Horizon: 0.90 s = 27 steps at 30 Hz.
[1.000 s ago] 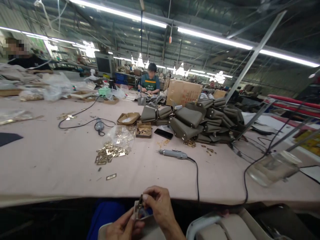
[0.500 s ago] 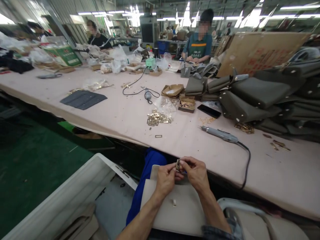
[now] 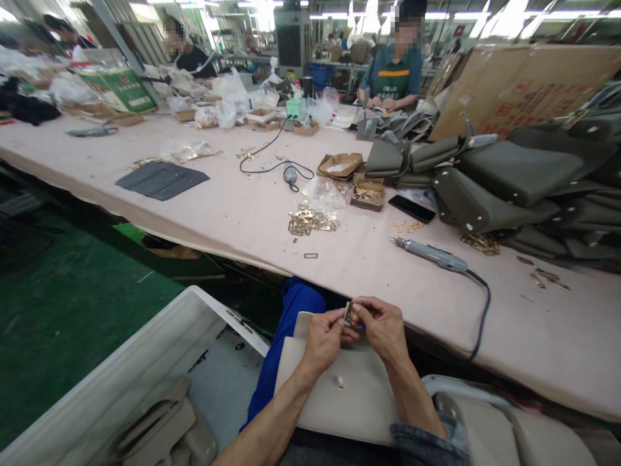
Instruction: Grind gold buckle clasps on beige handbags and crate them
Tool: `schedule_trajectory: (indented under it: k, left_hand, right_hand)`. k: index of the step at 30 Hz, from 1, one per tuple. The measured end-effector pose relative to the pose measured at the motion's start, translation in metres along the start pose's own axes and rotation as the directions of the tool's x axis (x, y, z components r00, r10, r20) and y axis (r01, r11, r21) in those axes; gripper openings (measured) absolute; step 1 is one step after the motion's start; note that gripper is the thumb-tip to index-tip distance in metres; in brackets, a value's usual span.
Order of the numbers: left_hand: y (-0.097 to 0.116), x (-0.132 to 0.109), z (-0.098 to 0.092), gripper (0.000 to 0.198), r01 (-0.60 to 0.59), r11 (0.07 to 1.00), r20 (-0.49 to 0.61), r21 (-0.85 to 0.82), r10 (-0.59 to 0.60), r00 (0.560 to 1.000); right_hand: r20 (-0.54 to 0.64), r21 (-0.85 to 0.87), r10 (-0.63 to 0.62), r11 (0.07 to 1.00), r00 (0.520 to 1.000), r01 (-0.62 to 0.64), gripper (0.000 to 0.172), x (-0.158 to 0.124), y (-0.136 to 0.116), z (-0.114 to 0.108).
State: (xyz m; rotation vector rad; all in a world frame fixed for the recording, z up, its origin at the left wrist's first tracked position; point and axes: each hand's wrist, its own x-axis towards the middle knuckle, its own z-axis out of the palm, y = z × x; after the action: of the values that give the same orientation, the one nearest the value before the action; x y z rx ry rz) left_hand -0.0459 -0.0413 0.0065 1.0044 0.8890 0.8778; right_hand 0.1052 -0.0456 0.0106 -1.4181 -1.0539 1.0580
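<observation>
Both my left hand and my right hand pinch a small rectangular metal frame between their fingertips, held above my lap. Below them a light beige bag rests across my thighs, with a small metal fitting on its face. Part of the bag is hidden by my hands and forearms. On the table ahead lies a pile of similar metal frames, and a single frame sits nearer the edge.
To the right, a grey electric screwdriver with a black cord lies by a phone and dark bags. A small box of hardware stands behind. At left is a white bin with beige pieces. A co-worker sits opposite.
The view has tilted slightly downward. Both hands remain together on the metal frame, which has turned a little so more of its face shows.
</observation>
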Motion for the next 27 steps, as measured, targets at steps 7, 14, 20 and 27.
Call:
schedule_trajectory:
  k: [7, 14, 20, 27]
  left_hand:
    - [-0.004, 0.0002, 0.0, 0.032, -0.019, 1.0, -0.007, 0.018, 0.019, 1.0]
    - [-0.0037, -0.0014, 0.001, 0.033, -0.033, 0.999, -0.02, 0.021, 0.033, 0.999]
    - [-0.0046, -0.0012, 0.0012, 0.034, -0.036, 0.999, -0.025, 0.02, 0.037, 0.999]
    - [-0.005, -0.0019, 0.0019, 0.032, -0.034, 0.998, -0.045, 0.054, 0.037, 0.998]
  right_hand:
    - [-0.01, -0.081, -0.051, 0.995, 0.999, 0.05, 0.026, -0.0008, 0.0011, 0.0023]
    - [-0.012, -0.122, -0.063, 0.991, 0.998, 0.061, 0.021, -0.002, -0.0024, 0.0027]
    - [-0.018, -0.126, -0.048, 0.991, 0.999, 0.046, 0.023, -0.0006, -0.0015, 0.0025]
    - [-0.014, -0.174, -0.053, 0.983, 0.999, 0.05, 0.018, -0.0009, -0.0033, 0.0016]
